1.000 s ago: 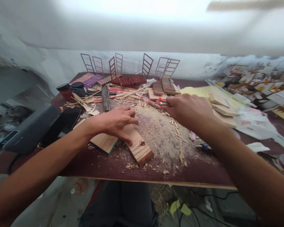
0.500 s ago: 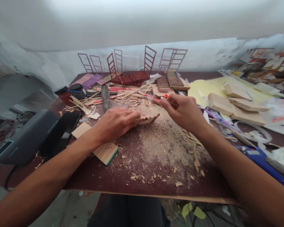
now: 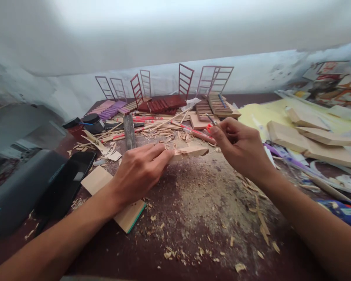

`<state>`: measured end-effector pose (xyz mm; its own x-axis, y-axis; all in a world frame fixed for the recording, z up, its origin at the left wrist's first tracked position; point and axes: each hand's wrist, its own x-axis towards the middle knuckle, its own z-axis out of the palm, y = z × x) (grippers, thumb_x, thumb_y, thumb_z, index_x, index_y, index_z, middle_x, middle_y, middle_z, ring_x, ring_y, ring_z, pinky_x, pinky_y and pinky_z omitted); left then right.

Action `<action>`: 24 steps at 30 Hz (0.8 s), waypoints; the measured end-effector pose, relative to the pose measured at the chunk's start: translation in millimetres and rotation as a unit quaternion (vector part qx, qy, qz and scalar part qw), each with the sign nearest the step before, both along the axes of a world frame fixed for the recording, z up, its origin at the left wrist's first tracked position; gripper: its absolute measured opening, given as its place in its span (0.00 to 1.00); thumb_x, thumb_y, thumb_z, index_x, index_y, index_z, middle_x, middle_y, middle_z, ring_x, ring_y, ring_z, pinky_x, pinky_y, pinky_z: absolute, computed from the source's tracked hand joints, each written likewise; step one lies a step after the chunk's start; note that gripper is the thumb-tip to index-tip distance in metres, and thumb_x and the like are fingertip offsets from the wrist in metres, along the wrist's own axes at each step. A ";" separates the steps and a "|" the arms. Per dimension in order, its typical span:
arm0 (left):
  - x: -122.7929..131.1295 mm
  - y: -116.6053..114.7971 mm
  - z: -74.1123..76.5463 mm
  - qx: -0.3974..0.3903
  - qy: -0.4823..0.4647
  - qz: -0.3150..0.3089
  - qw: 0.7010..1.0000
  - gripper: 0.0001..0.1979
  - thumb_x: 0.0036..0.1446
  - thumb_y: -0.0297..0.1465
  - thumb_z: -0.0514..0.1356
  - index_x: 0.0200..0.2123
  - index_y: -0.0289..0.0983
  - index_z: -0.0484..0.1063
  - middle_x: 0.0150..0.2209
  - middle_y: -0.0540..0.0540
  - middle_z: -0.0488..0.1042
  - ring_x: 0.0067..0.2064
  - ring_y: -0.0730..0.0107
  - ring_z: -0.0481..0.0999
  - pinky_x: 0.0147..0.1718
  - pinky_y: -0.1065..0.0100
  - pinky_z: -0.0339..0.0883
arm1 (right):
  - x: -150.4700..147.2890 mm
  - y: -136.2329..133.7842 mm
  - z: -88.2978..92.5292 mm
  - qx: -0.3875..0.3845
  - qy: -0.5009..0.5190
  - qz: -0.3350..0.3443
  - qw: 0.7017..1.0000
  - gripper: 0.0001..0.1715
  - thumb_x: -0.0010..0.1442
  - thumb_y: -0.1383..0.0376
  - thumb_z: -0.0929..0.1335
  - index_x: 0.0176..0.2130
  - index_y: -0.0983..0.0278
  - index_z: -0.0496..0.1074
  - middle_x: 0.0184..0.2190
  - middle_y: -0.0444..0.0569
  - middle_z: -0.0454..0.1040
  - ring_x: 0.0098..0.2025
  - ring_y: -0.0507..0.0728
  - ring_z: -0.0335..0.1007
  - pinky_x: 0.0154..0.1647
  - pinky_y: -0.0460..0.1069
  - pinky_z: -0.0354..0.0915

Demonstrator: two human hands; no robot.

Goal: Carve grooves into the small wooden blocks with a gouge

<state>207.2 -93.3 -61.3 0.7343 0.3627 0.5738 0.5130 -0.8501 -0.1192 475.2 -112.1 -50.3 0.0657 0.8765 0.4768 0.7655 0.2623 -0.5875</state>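
Note:
My left hand (image 3: 144,169) is closed on a pale carved piece of wood (image 3: 191,152), whose ragged right end sticks out past the fingertips above the table. To its right, my right hand (image 3: 241,146) pinches a slim carving knife (image 3: 213,121) with a metal tip pointing up and left. Most of its handle is hidden in the fingers. The blade is apart from the wood. Beneath my left forearm lies a flat wooden board (image 3: 130,218) with a green edge.
Shavings (image 3: 212,187) cover the dark table (image 3: 105,257). Behind are thin sticks (image 3: 160,127), a grey upright bar (image 3: 129,132) and small ladder-like frames (image 3: 186,82). Wood blocks (image 3: 289,134) lie on yellow paper at right. A black phone (image 3: 66,183) and jars (image 3: 93,123) are left.
The piece of wood has turned, so a smoother face shows instead of its notched one. My right hand and the knife have shifted slightly right, away from the wood. The view has tilted up.

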 end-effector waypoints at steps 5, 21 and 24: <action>-0.1 -5.1 0.4 -0.110 -0.089 0.036 0.989 0.05 0.67 0.27 0.58 0.45 0.39 0.70 0.38 0.46 0.77 0.38 0.66 0.79 0.34 0.64 0.72 | -3.0 -6.2 -1.7 0.067 0.002 0.049 0.997 0.25 0.75 0.51 0.57 0.29 0.59 0.62 0.22 0.42 0.59 0.23 0.52 0.54 0.25 0.52 0.53; 5.9 -14.2 -4.6 -0.696 -0.388 -0.030 0.603 0.21 0.62 0.45 0.66 0.45 0.44 0.58 0.42 0.45 0.83 0.39 0.60 0.86 0.28 0.65 0.82 | -26.6 -16.1 -10.2 0.045 -0.136 0.189 0.971 0.11 0.74 0.63 0.63 0.37 0.61 0.68 0.25 0.40 0.68 0.26 0.49 0.62 0.28 0.47 0.57; 6.7 -13.0 -7.1 -0.701 -0.399 -0.029 0.590 0.22 0.62 0.45 0.67 0.46 0.44 0.57 0.42 0.44 0.84 0.38 0.59 0.86 0.29 0.65 0.83 | -25.8 -16.1 -8.0 0.044 -0.137 0.192 0.971 0.10 0.74 0.63 0.63 0.37 0.61 0.68 0.26 0.41 0.69 0.27 0.50 0.64 0.28 0.47 0.58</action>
<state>213.8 -106.4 -68.4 0.4678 0.8793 -0.0891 -0.1054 0.1556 0.9822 449.4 -128.2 -58.3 -0.3978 0.7661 0.5048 0.7255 0.5995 -0.3382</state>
